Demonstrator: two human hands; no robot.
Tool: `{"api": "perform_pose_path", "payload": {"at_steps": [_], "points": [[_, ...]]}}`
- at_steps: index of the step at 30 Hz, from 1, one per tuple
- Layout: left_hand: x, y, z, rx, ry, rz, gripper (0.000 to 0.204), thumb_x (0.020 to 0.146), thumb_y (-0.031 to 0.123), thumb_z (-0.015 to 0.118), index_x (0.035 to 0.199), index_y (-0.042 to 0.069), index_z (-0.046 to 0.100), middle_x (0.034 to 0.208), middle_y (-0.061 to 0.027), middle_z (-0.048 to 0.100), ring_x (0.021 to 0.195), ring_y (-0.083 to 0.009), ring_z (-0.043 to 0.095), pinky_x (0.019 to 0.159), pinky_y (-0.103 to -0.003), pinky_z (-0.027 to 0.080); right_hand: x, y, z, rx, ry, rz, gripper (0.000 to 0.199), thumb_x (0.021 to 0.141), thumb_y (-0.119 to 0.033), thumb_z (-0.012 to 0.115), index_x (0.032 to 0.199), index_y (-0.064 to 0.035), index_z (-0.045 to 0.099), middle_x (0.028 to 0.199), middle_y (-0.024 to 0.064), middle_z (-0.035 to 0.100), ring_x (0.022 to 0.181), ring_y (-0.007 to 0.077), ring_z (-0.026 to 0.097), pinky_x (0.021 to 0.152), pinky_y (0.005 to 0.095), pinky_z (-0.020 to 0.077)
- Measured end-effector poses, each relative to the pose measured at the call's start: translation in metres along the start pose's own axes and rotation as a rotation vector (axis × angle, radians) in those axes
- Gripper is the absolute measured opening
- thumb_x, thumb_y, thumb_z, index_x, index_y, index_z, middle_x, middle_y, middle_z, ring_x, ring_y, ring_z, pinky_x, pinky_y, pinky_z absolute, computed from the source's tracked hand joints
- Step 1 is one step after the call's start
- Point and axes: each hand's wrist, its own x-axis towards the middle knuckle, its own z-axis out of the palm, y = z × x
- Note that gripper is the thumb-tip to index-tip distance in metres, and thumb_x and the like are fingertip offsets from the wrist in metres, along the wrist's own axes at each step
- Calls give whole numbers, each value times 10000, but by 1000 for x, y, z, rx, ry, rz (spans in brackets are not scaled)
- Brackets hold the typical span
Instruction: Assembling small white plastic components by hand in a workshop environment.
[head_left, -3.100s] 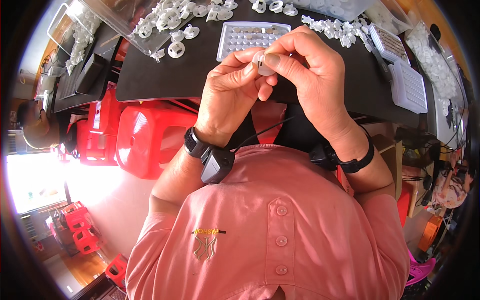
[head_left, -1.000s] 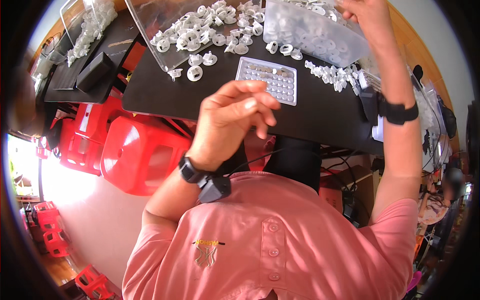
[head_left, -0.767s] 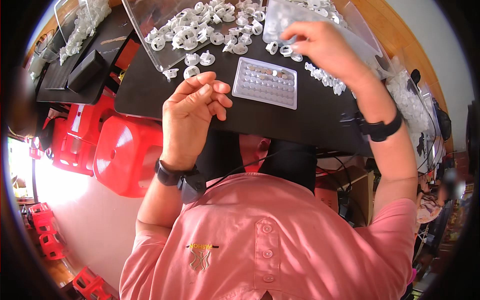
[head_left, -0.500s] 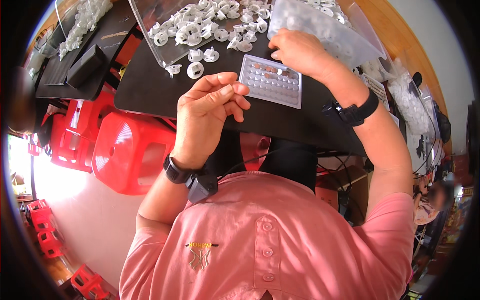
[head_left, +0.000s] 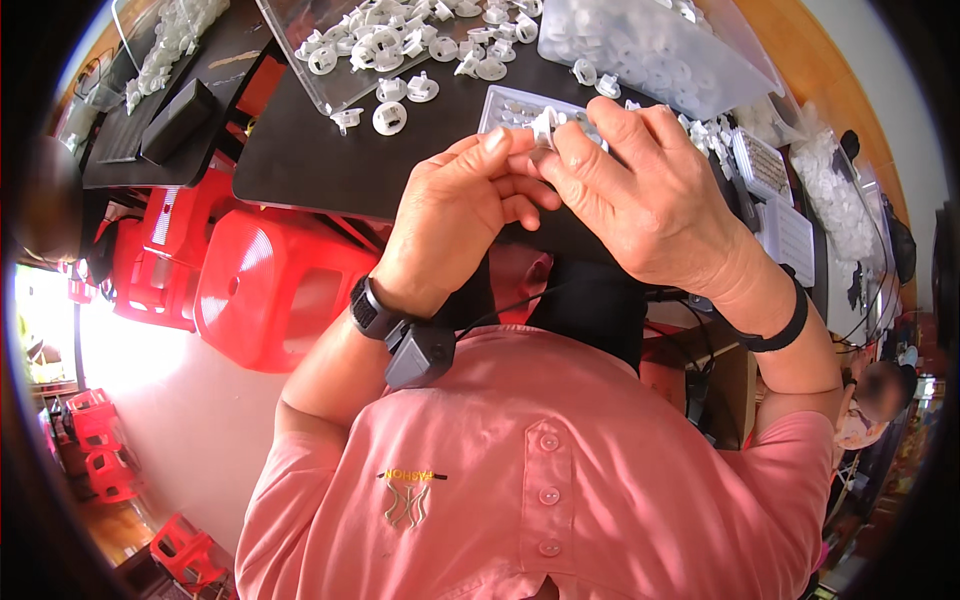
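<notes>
both the left hand (head_left: 470,215) and right hand (head_left: 640,190) pinch one small white plastic part (head_left: 545,128) (fingertips meeting) above the black table (head_left: 320,160).

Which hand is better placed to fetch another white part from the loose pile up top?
Right, probably. The right hand sits nearer the scattered white parts and pinches the small white piece only at its fingertips; the left hand is farther back.

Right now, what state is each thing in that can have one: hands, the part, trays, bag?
left hand: raised over the table edge, fingertips pinching the small white part
right hand: pinching the same part from the other side
small white part: held between both hands
grid tray: flat on the black table, partly hidden
clear tray: open, white parts spilling out
clear bag: lying full
</notes>
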Motion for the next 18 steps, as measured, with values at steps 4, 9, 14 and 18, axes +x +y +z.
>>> {"api": "perform_pose_path", "payload": {"at_steps": [4,9,14,18], "points": [[0,-10,5,21,-10,7,315,1006,217,619,1177,-47,626,991,-124,683,844,-252,683,706,-346,531,-13,-6,-2,-10,39,-8,259,762,-148,675,937,41,700,1028,124,628,990,319,594,728,383,469],[4,-15,14,53,-7,-27,280,981,176,649,1156,-42,640,1004,-94,681,843,-205,665,709,-338,526,-25,-16,-1,16,84,27,230,771,-155,684,910,26,713,1014,108,632,1002,316,593,741,382,467],[5,-19,9,58,-36,-16,290,967,150,655,1181,-43,624,1024,-95,684,854,-202,663,724,-344,524,-31,-21,-2,37,111,63,202,790,-157,700,927,-10,725,1020,93,638,1012,302,592,734,379,456],[7,-23,12,-88,2,9,279,966,129,637,1198,-25,619,1082,-143,685,894,-232,667,759,-342,523,-35,-18,-5,212,254,177,246,788,-145,710,1017,-55,721,982,56,651,933,268,624,730,364,449]]}}
